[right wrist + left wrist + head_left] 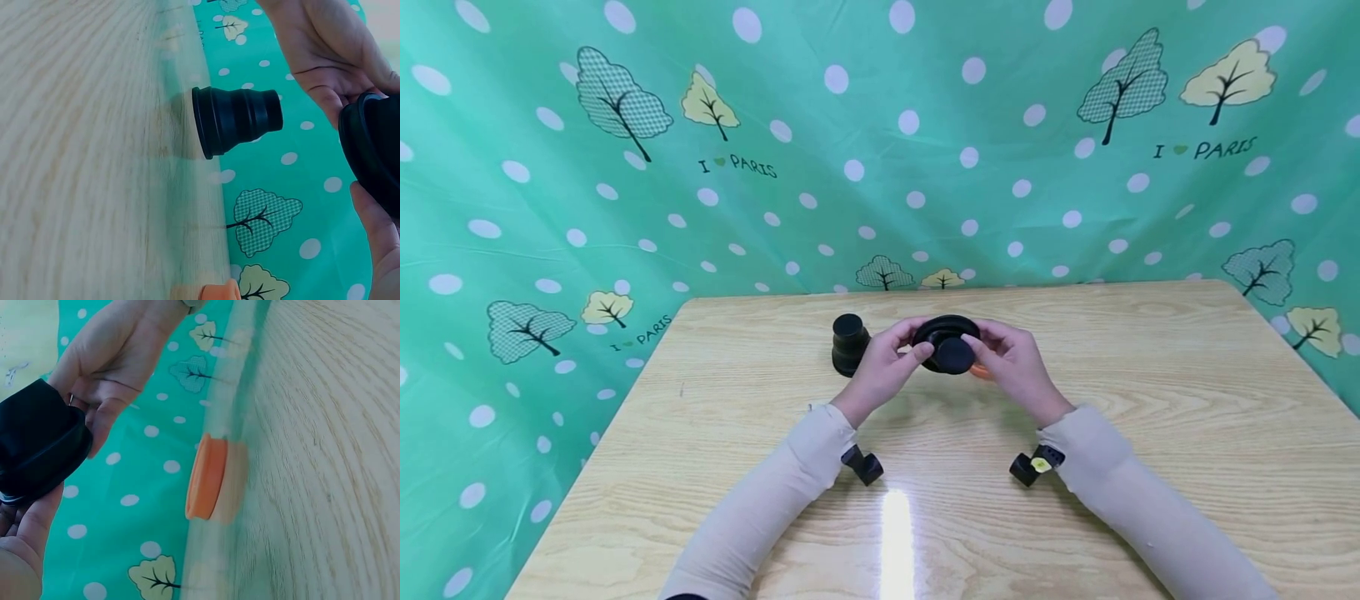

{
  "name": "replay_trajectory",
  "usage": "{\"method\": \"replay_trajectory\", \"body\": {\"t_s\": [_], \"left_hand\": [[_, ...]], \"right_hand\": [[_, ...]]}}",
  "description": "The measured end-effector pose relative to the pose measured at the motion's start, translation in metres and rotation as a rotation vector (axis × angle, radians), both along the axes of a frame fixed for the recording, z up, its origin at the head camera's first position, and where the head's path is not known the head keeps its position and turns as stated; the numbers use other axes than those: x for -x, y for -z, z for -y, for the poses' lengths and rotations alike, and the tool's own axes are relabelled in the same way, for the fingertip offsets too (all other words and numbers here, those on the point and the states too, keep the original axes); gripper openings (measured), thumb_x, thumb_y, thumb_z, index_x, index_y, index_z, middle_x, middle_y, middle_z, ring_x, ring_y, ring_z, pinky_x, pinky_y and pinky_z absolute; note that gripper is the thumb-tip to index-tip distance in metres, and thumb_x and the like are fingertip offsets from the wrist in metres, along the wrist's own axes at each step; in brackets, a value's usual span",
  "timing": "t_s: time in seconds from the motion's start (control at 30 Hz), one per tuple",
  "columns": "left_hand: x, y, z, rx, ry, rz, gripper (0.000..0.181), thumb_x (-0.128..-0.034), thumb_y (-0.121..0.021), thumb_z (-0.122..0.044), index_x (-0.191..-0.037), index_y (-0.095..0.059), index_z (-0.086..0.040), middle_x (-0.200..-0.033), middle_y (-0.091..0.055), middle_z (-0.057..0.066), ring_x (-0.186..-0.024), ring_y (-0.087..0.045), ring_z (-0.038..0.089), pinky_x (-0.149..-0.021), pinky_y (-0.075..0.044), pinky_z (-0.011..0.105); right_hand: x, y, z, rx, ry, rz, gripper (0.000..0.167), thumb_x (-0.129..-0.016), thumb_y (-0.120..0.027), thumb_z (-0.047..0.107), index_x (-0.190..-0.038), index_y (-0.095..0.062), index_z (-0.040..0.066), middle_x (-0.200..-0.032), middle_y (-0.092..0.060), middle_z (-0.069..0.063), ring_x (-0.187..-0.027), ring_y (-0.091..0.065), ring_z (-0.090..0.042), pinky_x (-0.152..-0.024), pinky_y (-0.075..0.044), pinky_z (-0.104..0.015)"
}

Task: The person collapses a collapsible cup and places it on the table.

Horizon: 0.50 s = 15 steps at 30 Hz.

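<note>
Both hands hold a black collapsible-looking cup (955,356) above the table, its narrow round end tilted toward me. My left hand (889,364) grips the left side of its rim, with the thumb on the near face. On the opposite side, my right hand (1013,364) pinches the rim, its thumb beside the narrow end. The left wrist view shows the cup (40,447) from the side, with a stepped wall and wide flange. To the left, a second black stepped cup (848,343) stands wide end down. Partly hidden behind the right hand lies an orange round, flat piece (980,372).
The pale wood-grain table (760,400) reaches back to a green dotted curtain (805,200). In the left wrist view the orange piece (207,478) sits low on the tabletop. Small black wrist cameras hang under both sleeves, near the table surface.
</note>
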<state>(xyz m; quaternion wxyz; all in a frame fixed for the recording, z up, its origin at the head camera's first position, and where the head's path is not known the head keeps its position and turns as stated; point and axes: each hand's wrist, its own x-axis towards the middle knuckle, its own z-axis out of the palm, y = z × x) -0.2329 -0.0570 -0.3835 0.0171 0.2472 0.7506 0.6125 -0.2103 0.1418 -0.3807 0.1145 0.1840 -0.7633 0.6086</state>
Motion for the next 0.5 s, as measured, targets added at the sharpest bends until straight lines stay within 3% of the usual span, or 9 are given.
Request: {"method": "replay_trajectory", "body": {"t_s": [0.13,0.23,0.5], "left_hand": [[0.001,0.001,0.0,0.025,-0.02,-0.009,0.034,-0.0939,-0.058,-0.013,-0.124,-0.057,0.001,-0.105,-0.064,0.018,-0.094,-0.059,0.018,-0.075,-0.052,0.023],[0.002,0.002,0.0,0.032,-0.026,-0.016,0.032,-0.0942,-0.058,-0.014,-0.123,-0.058,0.0,-0.101,-0.065,0.017,-0.089,-0.058,0.015,-0.071,-0.051,0.021],[0.002,0.001,0.0,0.045,-0.029,-0.058,0.029,-0.0947,-0.058,-0.016,-0.12,-0.06,-0.001,-0.097,-0.066,0.013,-0.085,-0.058,0.011,-0.068,-0.05,0.022]], "right_hand": [[-0.004,-0.005,0.002,0.007,-0.018,-0.011,0.02,-0.091,-0.058,-0.002,-0.108,-0.063,-0.013,-0.085,-0.067,-0.006,-0.072,-0.061,-0.001,-0.063,-0.053,-0.02],[0.001,0.003,0.001,0.017,-0.026,0.006,0.021,-0.091,-0.059,0.0,-0.108,-0.064,-0.01,-0.085,-0.067,0.0,-0.073,-0.062,-0.003,-0.064,-0.054,-0.022],[0.009,0.016,-0.002,0.025,-0.038,-0.013,0.021,-0.092,-0.06,0.005,-0.109,-0.065,-0.006,-0.088,-0.067,-0.018,-0.074,-0.064,-0.005,-0.064,-0.055,-0.024]]}}
